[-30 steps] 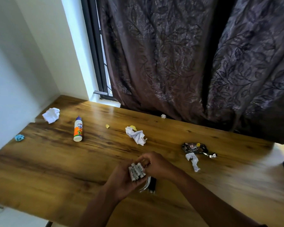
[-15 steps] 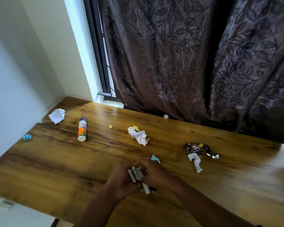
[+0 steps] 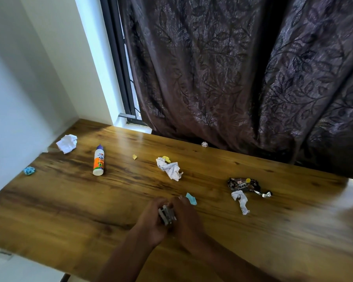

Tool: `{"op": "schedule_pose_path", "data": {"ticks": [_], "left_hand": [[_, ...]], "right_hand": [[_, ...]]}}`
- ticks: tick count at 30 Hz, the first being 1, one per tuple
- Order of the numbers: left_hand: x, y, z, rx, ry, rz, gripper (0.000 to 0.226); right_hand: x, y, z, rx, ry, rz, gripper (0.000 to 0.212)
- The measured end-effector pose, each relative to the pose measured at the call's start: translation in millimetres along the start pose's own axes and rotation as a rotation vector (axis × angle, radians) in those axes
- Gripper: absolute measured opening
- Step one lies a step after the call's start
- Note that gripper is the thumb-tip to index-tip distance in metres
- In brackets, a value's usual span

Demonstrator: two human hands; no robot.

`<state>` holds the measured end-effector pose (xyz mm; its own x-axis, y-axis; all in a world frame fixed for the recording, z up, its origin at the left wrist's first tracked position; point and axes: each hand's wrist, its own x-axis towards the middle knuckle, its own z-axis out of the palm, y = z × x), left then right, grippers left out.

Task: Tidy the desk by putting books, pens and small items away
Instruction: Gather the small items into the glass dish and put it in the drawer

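Head camera view: both hands meet over the near middle of the brown wooden desk [image 3: 69,210]. The left hand [image 3: 151,222] and the right hand [image 3: 186,218] curl together around a small bundle of grey-white pens [image 3: 167,215]. A white and orange glue bottle [image 3: 98,161] lies far left, and a crumpled white paper [image 3: 170,168] lies behind the hands.

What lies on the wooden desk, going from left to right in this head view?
Small blue paper scrap → crumpled white paper ball → white glue bottle with purple cap → tiny yellow scrap → crumpled white tissue → dark snack wrapper.
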<state>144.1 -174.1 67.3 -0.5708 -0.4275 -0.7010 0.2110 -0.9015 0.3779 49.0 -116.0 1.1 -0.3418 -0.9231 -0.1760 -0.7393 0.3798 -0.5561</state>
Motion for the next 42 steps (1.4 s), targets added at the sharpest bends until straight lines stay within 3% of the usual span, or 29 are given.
{"op": "schedule_pose_path", "data": {"ticks": [3,7,14,21,25,30,33,38,42], "left_hand": [[11,5,-13,0.116,0.183,-0.028,0.015],[5,4,-3,0.118,0.148,-0.011,0.011],[3,4,-5,0.097,0.212,0.025,0.016],[1,5,-10,0.172,0.234,0.048,0.03],[1,7,-14,0.217,0.215,0.054,0.034],[0,7,-7,0.198,0.205,0.051,0.034],[-4,5,-3,0.226,0.185,0.09,0.021],[-3,-2,-10,0.395,0.215,0.159,0.021],[9,-9,-25,0.941,0.235,0.355,0.03]], "right_hand": [[-6,3,-3,-0.045,-0.022,-0.021,0.059],[-12,7,-5,-0.023,0.005,-0.079,0.059],[-9,23,5,-0.124,0.015,-0.282,0.047],[-6,42,11,-0.174,0.13,-0.422,0.031],[-13,47,-1,-0.185,0.202,-0.432,0.027],[-15,54,-11,-0.257,0.172,-0.425,0.034],[-17,56,-13,-0.231,0.173,-0.423,0.029],[-21,59,-18,-0.135,0.18,-0.38,0.023],[-22,57,-21,-0.026,0.217,-0.313,0.023]]}}
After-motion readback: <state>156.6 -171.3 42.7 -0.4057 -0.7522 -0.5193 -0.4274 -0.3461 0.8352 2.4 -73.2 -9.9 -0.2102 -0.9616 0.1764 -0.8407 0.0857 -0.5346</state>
